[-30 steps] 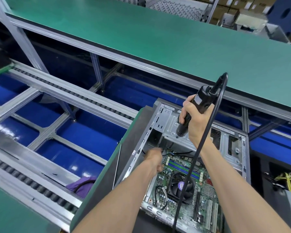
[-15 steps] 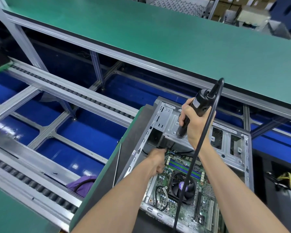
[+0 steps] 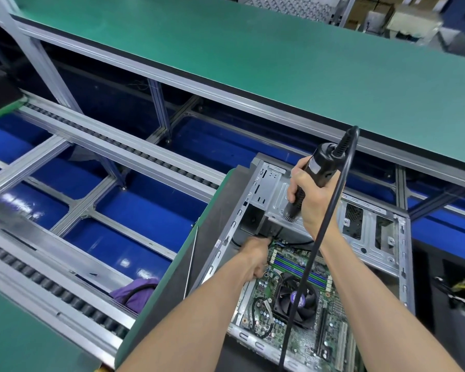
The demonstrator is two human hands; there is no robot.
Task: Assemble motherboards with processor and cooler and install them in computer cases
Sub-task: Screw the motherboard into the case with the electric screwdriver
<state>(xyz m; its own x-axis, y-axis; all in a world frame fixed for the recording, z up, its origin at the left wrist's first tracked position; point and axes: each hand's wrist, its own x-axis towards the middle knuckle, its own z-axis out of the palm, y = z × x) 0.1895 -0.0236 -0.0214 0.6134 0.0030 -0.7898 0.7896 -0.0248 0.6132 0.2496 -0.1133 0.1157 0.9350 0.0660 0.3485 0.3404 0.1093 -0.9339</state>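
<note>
Already seated, the green populated motherboard [image 3: 293, 302] with its black fan cooler [image 3: 297, 300] lies flat inside the open grey steel computer case [image 3: 371, 237] on the desk. The right hand [image 3: 313, 202] grips a black corded electric screwdriver [image 3: 316, 171] upright above the case's drive cage. The left hand [image 3: 254, 260], fingers curled, works at the board's far left corner; what it holds I cannot tell. Judging by looks, the board is stiff but fragile, best handled by its edges.

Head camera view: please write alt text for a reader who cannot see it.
The right hand grips a black corded electric screwdriver above an open grey metal computer case. The left hand reaches inside by the green motherboard with its black cooler fan.
</note>
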